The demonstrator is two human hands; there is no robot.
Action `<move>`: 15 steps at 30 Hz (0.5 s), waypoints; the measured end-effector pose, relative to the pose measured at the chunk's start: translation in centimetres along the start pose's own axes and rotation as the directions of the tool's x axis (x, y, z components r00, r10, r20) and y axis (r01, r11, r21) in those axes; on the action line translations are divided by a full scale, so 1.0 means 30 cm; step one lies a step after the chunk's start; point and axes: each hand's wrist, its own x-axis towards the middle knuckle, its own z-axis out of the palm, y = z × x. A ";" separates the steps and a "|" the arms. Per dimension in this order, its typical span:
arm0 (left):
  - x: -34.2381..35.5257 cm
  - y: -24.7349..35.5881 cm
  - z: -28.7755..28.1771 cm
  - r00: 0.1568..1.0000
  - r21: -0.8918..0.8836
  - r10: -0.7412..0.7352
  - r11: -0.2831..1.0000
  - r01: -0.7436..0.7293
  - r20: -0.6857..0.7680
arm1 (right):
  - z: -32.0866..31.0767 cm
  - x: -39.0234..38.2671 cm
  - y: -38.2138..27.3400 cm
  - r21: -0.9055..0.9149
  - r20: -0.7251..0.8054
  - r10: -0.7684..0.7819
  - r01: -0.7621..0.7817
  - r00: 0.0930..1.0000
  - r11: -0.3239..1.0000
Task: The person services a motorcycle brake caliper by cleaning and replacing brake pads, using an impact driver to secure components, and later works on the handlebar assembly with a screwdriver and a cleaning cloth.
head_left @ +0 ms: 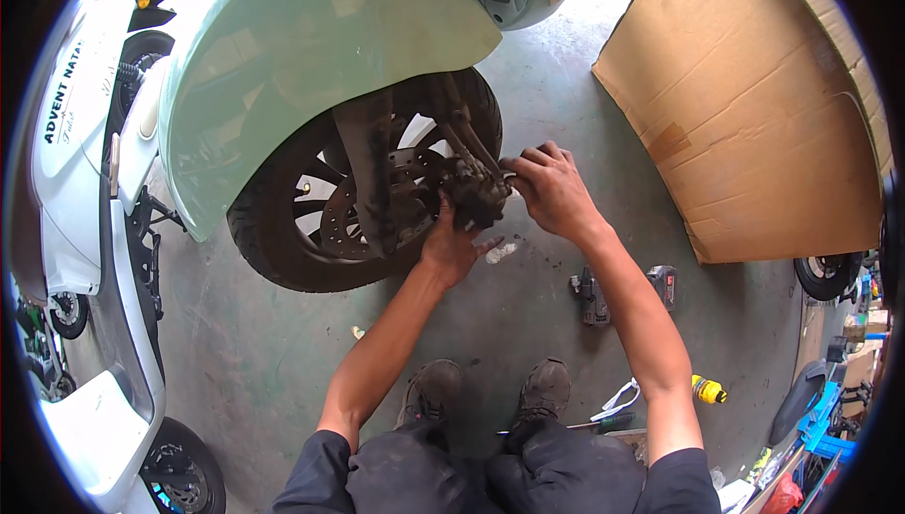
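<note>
- Fender (311, 52): pale green, glossy, arching over the wheel (316, 274) at the upper left.
- Carton (745, 127): brown, standing at the upper right.
- Wheel: black tyre, light spokes, a drilled disc (409, 170) inside.
- Power tool (592, 299): dark, on the floor, partly hidden by the right forearm (641, 325).
- Right hand (558, 191): fingers curled, thumb and forefinger at the caliper's (479, 197) right edge; I cannot tell whether they pinch anything.
- Left hand (450, 252): grasping the caliper from its lower left, thumb against its side, fingers beneath.
- Caliper: dark, grimy, between both hands, just right of the disc.
- Bottle (709, 389): yellow, near the right forearm.
</note>
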 end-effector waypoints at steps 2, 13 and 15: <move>0.020 -0.005 0.015 0.997 0.004 -0.017 1.000 0.018 -0.075 | 0.024 0.019 0.043 0.025 -0.054 -0.042 0.044 0.998 0.999; 0.008 -0.041 0.022 0.977 -0.125 -0.012 0.992 -0.015 -0.214 | 0.073 0.056 0.130 0.230 -0.042 0.085 -0.073 0.995 0.970; 0.000 -0.056 0.026 0.976 -0.114 0.023 0.992 -0.049 -0.216 | 0.083 0.056 0.137 0.241 -0.034 0.062 -0.052 0.998 0.969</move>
